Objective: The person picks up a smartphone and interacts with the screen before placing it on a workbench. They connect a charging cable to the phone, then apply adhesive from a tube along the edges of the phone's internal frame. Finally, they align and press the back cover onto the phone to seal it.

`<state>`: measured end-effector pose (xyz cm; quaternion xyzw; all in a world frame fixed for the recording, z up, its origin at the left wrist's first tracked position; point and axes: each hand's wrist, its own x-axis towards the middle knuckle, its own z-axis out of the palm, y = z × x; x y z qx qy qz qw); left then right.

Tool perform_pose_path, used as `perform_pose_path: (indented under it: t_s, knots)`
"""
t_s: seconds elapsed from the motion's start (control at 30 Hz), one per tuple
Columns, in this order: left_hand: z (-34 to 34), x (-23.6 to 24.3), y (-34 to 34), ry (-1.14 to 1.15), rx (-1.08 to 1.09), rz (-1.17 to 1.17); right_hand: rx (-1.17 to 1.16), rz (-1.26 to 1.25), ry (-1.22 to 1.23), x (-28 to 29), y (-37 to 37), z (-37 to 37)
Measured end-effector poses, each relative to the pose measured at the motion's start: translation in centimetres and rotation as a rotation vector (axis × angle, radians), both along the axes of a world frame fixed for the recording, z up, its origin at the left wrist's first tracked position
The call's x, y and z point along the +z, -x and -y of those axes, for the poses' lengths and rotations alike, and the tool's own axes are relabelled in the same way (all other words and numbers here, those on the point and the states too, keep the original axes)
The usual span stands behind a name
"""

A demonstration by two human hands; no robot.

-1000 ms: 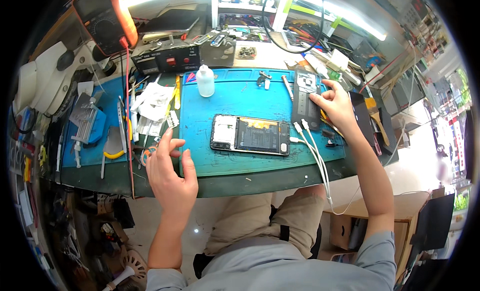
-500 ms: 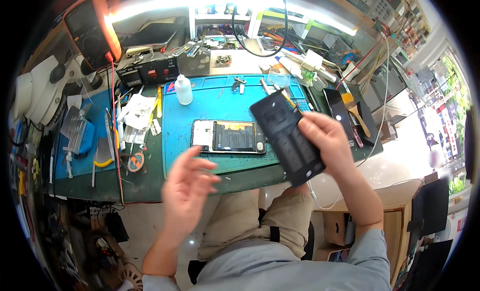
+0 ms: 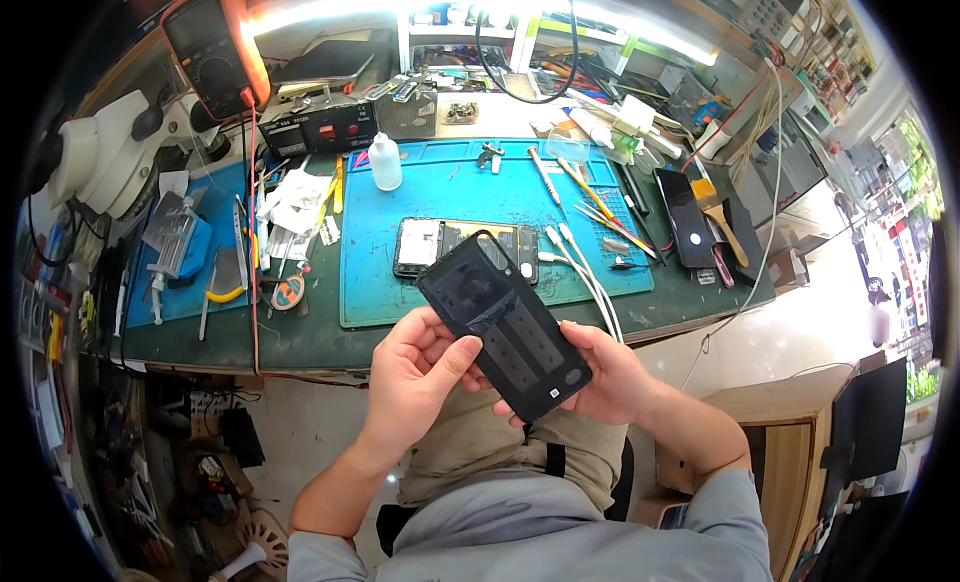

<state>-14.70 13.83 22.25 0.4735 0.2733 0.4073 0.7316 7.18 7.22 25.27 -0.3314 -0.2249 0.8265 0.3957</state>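
Observation:
A black phone back cover, its inner side toward me, is held tilted between both hands above my lap, just off the bench's near edge. My left hand grips its left long edge, thumb on the face and fingers behind. On the lower right edge, my right hand holds it with the fingers partly hidden behind. Beyond the cover, an opened phone lies on the blue work mat; the cover hides part of it.
A white dropper bottle stands at the mat's back left. White cables, tweezers and a pen-like tool lie on its right side. Another black phone and a brush rest farther right. An orange multimeter stands back left.
My right hand has brought the back cover left and lower, toward my lap. My left hand, free before, has taken hold of its left edge. The white cables on the mat are now uncovered.

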Motion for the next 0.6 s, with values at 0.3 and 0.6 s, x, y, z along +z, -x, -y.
perform_pose_path:
  t_s: [0.3, 0.6]
  knots:
    - [1.5, -0.1, -1.8, 0.057, 0.076, 0.028, 0.047, -0.082, -0.052, -1.7, 0.4, 1.7]
    - [2.7, -0.2, -1.9, -0.038, 0.042, 0.068, 0.020, -0.267, -0.033, -3.8, 0.5, 3.6]
